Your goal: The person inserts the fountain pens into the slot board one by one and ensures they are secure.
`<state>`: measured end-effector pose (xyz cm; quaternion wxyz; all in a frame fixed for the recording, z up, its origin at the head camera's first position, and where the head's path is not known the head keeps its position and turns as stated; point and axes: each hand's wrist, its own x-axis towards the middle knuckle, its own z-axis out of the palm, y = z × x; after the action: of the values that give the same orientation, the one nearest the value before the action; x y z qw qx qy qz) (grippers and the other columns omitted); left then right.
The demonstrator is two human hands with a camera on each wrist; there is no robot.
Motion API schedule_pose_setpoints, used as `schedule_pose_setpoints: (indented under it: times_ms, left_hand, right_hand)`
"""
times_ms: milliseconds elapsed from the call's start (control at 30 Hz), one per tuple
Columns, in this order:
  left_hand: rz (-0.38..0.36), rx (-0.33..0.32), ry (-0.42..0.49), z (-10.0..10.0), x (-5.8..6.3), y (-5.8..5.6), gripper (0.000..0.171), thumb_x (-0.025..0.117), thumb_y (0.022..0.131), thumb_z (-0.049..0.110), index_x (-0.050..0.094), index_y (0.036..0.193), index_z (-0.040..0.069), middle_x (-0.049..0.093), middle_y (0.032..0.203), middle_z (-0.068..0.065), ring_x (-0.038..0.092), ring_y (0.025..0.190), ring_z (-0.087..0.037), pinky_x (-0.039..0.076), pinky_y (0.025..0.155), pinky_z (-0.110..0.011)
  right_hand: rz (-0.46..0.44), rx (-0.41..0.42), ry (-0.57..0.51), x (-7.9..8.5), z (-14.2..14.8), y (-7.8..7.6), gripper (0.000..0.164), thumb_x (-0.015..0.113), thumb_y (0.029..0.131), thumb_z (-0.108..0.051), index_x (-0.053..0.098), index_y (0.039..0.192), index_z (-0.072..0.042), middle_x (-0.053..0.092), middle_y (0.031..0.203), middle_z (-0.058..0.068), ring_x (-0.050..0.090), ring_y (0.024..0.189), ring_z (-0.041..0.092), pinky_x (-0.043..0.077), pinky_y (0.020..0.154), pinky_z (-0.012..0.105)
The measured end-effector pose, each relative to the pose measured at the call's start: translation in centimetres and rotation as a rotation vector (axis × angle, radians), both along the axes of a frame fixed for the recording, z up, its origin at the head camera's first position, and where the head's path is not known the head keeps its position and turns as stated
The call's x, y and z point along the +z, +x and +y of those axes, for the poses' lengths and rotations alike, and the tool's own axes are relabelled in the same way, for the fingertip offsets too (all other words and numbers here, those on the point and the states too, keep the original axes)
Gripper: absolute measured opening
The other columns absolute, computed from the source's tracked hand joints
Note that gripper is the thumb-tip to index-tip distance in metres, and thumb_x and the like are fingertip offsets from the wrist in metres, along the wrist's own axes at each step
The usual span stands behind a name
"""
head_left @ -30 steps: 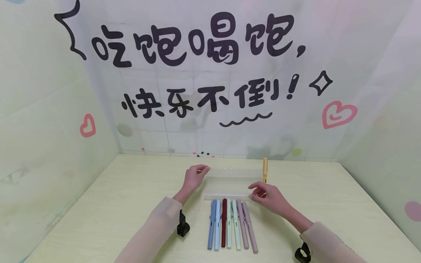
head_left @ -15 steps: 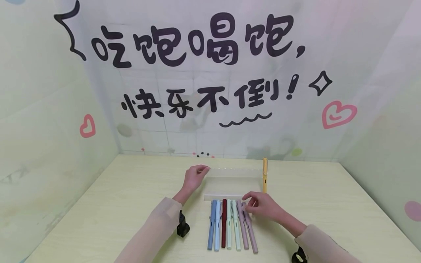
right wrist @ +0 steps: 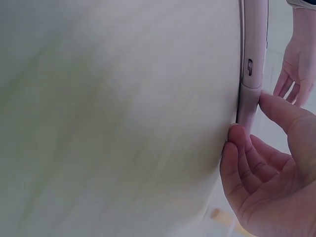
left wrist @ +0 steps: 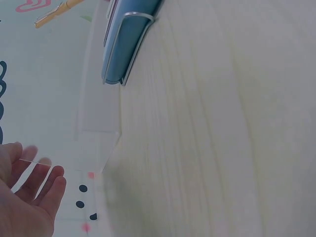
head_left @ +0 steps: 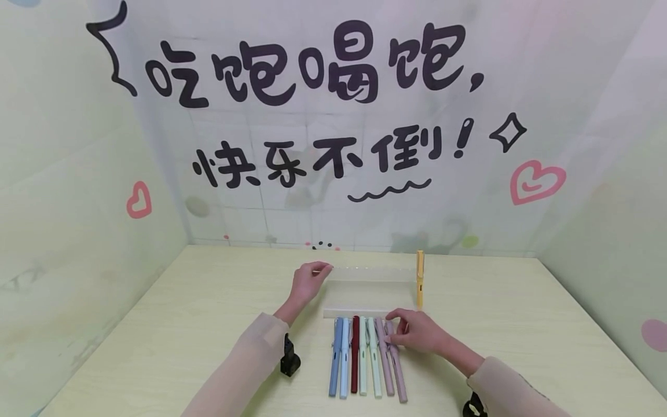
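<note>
My left hand [head_left: 308, 282] pinches the left end of a clear plastic pen stand [head_left: 359, 293]; its thin edge shows between the thumb and fingers in the left wrist view. A yellow pen [head_left: 420, 278] is upright at the stand's right end. In front of the stand lies a row of capped pens. My right hand [head_left: 419, 331] grips the rightmost mauve pen [head_left: 399, 379] near its cap, thumb on one side and fingertips on the other, as the right wrist view shows [right wrist: 253, 44]. Another mauve pen [head_left: 387, 370] lies close beside it.
Left of the mauve pens are two pale green pens [head_left: 362, 362], a dark red pen [head_left: 355, 359], a light blue pen [head_left: 344, 362] and a darker blue pen [head_left: 336, 359]. They lie on a pale wooden table [head_left: 208, 324]. A printed backdrop [head_left: 292, 220] rises behind.
My right hand has moved from the stand's right front down and left to the rightmost mauve pen and taken hold of it. The left hand stays at the stand.
</note>
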<state>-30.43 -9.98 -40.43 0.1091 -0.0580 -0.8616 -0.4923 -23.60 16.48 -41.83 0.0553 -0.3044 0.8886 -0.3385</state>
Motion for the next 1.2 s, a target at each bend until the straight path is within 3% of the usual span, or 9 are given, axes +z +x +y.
schedule_pose_setpoints:
  times_ms: [333, 567, 733, 1200]
  left_hand:
    - [-0.007, 0.000, 0.006, 0.01, 0.02, -0.03, 0.027, 0.056, 0.092, 0.020, 0.066, 0.105, -0.001, 0.065, 0.102, -0.014, 0.061, 0.092, -0.027, 0.051, 0.077, -0.036]
    - [0.008, -0.007, -0.004, -0.01, 0.07, 0.07, 0.027, 0.056, 0.092, 0.020, 0.066, 0.105, -0.001, 0.065, 0.101, -0.015, 0.061, 0.092, -0.027, 0.051, 0.076, -0.036]
    - [0.009, -0.004, -0.005, -0.01, 0.11, 0.02, 0.026, 0.056, 0.092, 0.020, 0.066, 0.104, -0.001, 0.066, 0.100, -0.014, 0.061, 0.091, -0.026, 0.051, 0.076, -0.036]
    - [0.014, -0.006, -0.006, 0.01, -0.06, -0.05, 0.026, 0.057, 0.091, 0.020, 0.066, 0.104, -0.001, 0.066, 0.099, -0.014, 0.062, 0.090, -0.026, 0.051, 0.075, -0.036]
  right_hand:
    - [-0.033, 0.055, 0.014, 0.51, 0.42, -0.39, 0.033, 0.069, 0.080, -0.014, 0.058, 0.104, 0.007, 0.054, 0.066, -0.006, 0.047, 0.056, 0.004, 0.041, 0.050, 0.021]
    - [-0.015, -0.002, 0.070, 0.67, -0.02, -0.32, 0.021, 0.067, 0.078, -0.007, 0.059, 0.096, 0.000, 0.049, 0.064, -0.005, 0.043, 0.055, 0.004, 0.037, 0.048, 0.021]
    - [-0.015, -0.028, 0.049, 0.56, -0.02, -0.29, 0.020, 0.065, 0.077, -0.005, 0.058, 0.096, -0.001, 0.049, 0.063, -0.005, 0.043, 0.053, 0.005, 0.037, 0.047, 0.021]
    - [-0.225, -0.002, -0.115, 0.72, 0.86, -0.57, 0.030, 0.058, 0.083, -0.005, 0.051, 0.112, 0.003, 0.055, 0.075, 0.003, 0.054, 0.063, 0.015, 0.046, 0.054, 0.025]
